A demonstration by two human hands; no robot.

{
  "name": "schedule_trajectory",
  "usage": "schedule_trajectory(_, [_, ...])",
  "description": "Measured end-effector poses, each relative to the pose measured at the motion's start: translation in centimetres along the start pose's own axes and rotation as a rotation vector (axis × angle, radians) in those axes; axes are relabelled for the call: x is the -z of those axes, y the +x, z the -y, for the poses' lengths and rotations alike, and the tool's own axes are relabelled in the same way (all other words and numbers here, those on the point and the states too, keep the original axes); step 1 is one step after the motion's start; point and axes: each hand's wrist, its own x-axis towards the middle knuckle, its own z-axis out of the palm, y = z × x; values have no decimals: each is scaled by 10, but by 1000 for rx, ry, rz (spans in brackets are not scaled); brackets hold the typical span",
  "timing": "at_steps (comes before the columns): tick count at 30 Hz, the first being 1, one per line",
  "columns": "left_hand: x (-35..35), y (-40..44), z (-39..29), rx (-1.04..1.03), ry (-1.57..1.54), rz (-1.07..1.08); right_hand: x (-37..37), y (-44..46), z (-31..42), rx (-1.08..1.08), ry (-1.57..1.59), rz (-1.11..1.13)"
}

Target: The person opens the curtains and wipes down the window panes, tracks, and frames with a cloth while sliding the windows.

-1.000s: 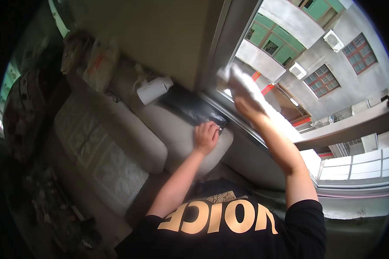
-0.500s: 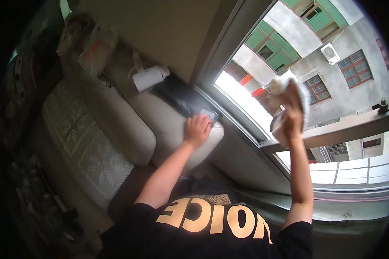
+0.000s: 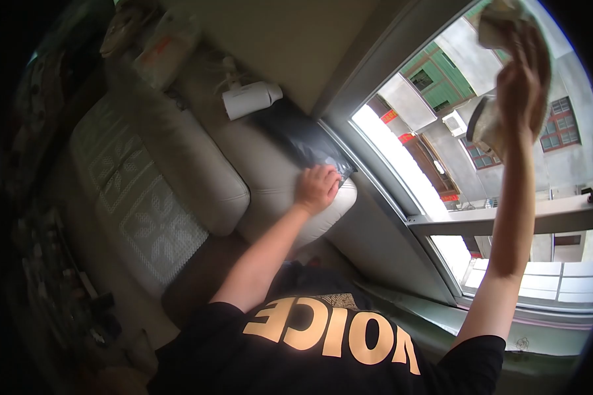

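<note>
Raised at the upper right of the head view, my right hand (image 3: 517, 92) is closed around a pale, crumpled cloth (image 3: 486, 122) in front of the window (image 3: 441, 141). The cloth shows on both sides of the hand and is blurred in places. My left hand (image 3: 319, 189) has its fingers bent and pressed together on the end of a black plastic bag (image 3: 303, 138). The bag lies across the top of a beige sofa cushion (image 3: 270, 197). At the bag's far end lies a white cylindrical object (image 3: 252, 100).
A sofa seat with a white lace cover (image 3: 138, 197) is at the left. Plastic bags (image 3: 168, 49) sit at the far end. The metal window frame (image 3: 402, 191) slants past the sofa, with a crossbar (image 3: 527, 214) below my right hand. Buildings show outside.
My right hand has moved up and to the right with the cloth. The left hand stays on the black bag, while the whole view has shifted slightly.
</note>
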Motion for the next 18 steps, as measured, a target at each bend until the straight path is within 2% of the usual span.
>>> schedule_trajectory(4, [4,1,-2,14,2,15,-33,-20,65,37,137,12])
schedule_trajectory(7, [2,1,-1,19,9,-1,-49,-45,98,106,306,147])
schedule_trajectory(9, [4,0,-2,6,-24,-19,-69,-73,124,124,565,282])
schedule_trajectory(12, [6,2,-3,6,-21,-26,-77,-117,153,159,672,445])
schedule_trajectory(15, [5,1,-3,3,-29,-32,-76,-150,177,327,674,540])
schedule_trajectory(17, [5,0,0,-6,-36,-34,-79,-174,196,549,472,629])
schedule_trajectory(18, [3,-1,-1,-6,-24,-37,-98,-210,210,540,430,763])
